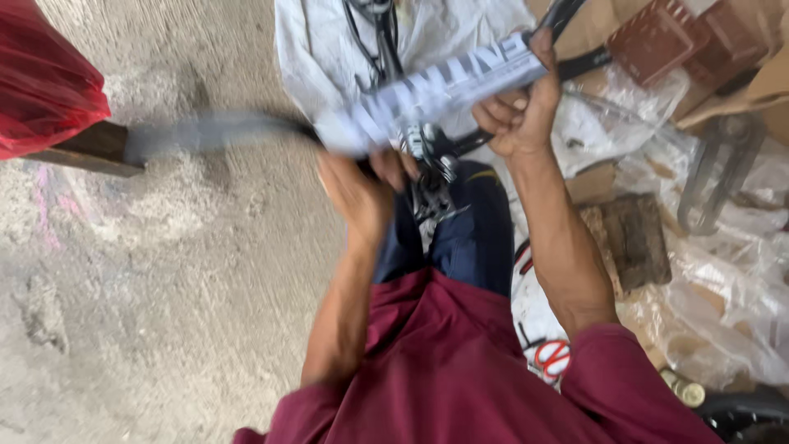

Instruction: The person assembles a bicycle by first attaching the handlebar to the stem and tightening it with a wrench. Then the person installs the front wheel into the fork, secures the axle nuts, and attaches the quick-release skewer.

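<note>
1. The left hand (355,191) is clenched under the near, lower end of the white-wrapped bicycle frame tube (427,90), which lies across the person's knees; a loose hold there could let it slide.
2. Farther right, the right hand (519,107) grips the tube's upper end; blur suggests swinging, which risks knocking the red bricks (686,37).

**Rough concrete floor, cluttered edge**

Grey, pitted concrete floor (164,271) fills the left side under flat daylight. A red plastic bag (41,74) rests on a dark wooden plank (90,150). At right lie crumpled clear plastic sheeting (723,288), cardboard (768,86) and a weathered wooden block (634,240).
</note>
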